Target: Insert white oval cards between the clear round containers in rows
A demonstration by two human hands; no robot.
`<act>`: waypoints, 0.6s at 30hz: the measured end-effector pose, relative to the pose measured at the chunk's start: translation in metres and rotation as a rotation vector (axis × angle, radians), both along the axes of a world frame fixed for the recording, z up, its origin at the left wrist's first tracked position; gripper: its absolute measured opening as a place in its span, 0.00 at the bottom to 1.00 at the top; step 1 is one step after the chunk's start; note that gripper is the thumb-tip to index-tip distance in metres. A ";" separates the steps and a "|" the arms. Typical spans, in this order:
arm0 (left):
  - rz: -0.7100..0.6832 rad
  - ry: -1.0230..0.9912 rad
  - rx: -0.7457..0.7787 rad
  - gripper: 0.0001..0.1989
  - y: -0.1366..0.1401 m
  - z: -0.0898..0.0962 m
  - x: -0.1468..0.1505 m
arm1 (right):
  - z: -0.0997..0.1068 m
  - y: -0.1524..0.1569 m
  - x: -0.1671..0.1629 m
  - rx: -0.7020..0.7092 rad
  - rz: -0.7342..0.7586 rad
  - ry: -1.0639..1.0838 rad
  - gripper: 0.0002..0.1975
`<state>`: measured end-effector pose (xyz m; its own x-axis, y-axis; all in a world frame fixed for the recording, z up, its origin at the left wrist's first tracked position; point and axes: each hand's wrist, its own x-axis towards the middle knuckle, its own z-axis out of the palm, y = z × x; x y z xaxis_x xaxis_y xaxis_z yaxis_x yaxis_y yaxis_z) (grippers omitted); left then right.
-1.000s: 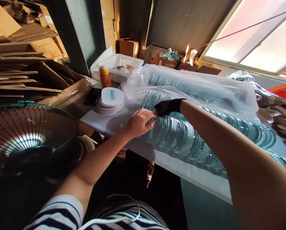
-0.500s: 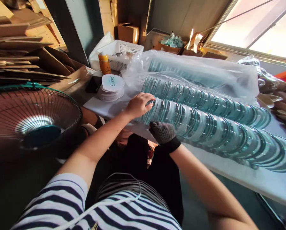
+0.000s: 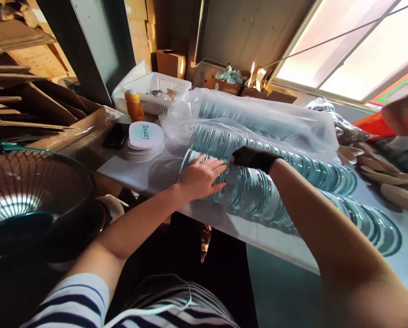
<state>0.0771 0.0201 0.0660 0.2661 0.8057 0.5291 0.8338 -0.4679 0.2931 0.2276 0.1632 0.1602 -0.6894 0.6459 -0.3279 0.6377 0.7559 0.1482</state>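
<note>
Two long rows of clear round glass pieces, stacked on their edges, lie across the white table (image 3: 220, 214); whether they are lids or dishes I cannot tell. My bare left hand (image 3: 204, 176) rests on the left end of the front row (image 3: 245, 191), fingers stretched out. My right hand (image 3: 253, 158), in a dark glove, reaches over that row from above, close to the back row (image 3: 220, 137). Its fingers look curled in, and what they hold, if anything, is hidden. Glove and forearm cover part of the front row.
Behind lies a plastic-wrapped row of glass (image 3: 251, 116). Left of the rows stand a stack of white printed cards (image 3: 145, 139), a phone (image 3: 115, 135), an orange bottle (image 3: 134, 105) and a white basket (image 3: 156, 105). A fan (image 3: 29, 191) stands lower left; a co-worker's arm (image 3: 400, 116) shows far right.
My right hand has moved from the near side of the front row up over its top. My left hand has spread flatter on the row. The view has shifted right.
</note>
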 end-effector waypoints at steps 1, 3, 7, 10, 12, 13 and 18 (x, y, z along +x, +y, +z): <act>-0.007 0.000 -0.003 0.25 0.002 -0.003 0.000 | 0.000 0.011 -0.009 -0.070 0.044 -0.051 0.13; -0.017 -0.010 -0.008 0.25 0.005 -0.007 -0.001 | -0.002 0.023 -0.023 -0.101 0.102 -0.115 0.12; -0.006 -0.041 -0.033 0.25 0.006 -0.006 -0.004 | 0.002 0.007 -0.019 0.096 0.141 -0.112 0.13; 0.003 -0.075 -0.058 0.24 0.006 -0.004 -0.003 | -0.007 -0.036 0.013 0.192 0.074 0.063 0.15; 0.007 -0.086 -0.067 0.24 0.006 -0.004 -0.001 | -0.031 -0.074 0.034 0.223 0.024 0.149 0.16; 0.013 -0.080 -0.067 0.24 0.007 -0.004 -0.001 | -0.049 -0.094 0.042 0.230 0.005 0.167 0.17; 0.033 -0.031 -0.074 0.23 0.006 0.000 -0.002 | -0.136 -0.163 0.051 0.177 -0.069 0.206 0.20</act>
<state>0.0754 0.0263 0.0659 0.2230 0.8508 0.4757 0.8385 -0.4163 0.3516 0.2790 0.0003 0.0242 -0.6822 0.7285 -0.0632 0.7173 0.6835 0.1353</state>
